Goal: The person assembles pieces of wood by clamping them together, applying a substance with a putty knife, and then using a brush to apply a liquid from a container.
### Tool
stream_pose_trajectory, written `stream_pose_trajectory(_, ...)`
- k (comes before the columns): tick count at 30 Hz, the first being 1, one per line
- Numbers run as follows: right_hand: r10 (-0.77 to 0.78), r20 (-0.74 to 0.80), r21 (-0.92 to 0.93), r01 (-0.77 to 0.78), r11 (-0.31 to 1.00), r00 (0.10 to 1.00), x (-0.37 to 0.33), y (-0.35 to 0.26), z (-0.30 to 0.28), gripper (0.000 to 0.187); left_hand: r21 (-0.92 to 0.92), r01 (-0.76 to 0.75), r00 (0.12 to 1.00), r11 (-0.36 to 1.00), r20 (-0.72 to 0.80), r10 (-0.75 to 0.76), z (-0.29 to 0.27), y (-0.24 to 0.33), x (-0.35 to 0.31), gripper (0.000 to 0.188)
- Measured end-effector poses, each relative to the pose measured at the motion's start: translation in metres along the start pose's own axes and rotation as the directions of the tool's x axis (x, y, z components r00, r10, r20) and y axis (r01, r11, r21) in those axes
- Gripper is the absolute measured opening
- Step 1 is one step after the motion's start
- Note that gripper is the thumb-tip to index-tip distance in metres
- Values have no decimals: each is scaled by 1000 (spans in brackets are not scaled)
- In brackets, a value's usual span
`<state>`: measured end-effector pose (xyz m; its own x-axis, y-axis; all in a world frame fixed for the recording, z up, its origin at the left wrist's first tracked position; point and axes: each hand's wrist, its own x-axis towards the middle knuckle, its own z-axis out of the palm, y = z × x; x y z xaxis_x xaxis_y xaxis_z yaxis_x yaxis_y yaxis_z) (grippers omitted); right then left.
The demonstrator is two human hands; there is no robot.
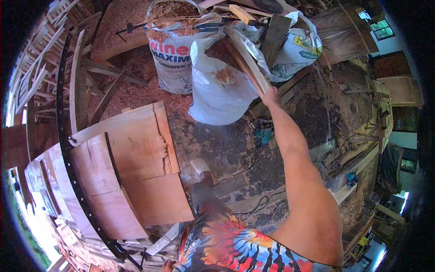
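Note:
My right arm reaches forward, and my right hand [270, 97] is closed around the near end of a long narrow wooden board [247, 61]. The board slants away to the far left, over the white sack [222, 102], whose open mouth shows brown wood shavings. Only a small part of my left hand [168, 265] shows at the lower edge, beside my colourful shirt; its fingers are too little in view to read. Nearest to that hand lies a pale wood strip [164, 239].
A printed sack [172, 75] full of shavings stands far left, another sack [294, 56] far right. Plywood sheets [145, 181] lean at left behind a black perforated metal bar [63, 136]. A dark cable [258, 206] crosses the dirty floor. Planks [358, 154] line the right side.

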<state>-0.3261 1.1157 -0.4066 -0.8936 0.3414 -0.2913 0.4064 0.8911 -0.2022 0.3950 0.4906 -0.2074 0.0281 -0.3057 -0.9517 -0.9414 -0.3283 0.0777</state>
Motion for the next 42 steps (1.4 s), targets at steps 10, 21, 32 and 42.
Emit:
stream_pose_trajectory(10,-119,458,842,-387,375,881,-163,-52,-107,18,178,-197,980,964,60,190,16,20,-27,46)
stream_pose_trajectory(21,-306,659,751,-574,327,687,-312,-165,-55,20,326,-391,900,860,-59,432,14,86,-62,46)
stream_pose_trajectory(32,-565,259,837,109,536,783,-388,-329,-72,44,47,-217,932,975,-287,221,5,-78,-49,52)
stream_pose_trajectory(42,-536,2,517,458,723,844,-497,-338,2,50,59,-166,948,984,-265,175,-112,-185,57,55)
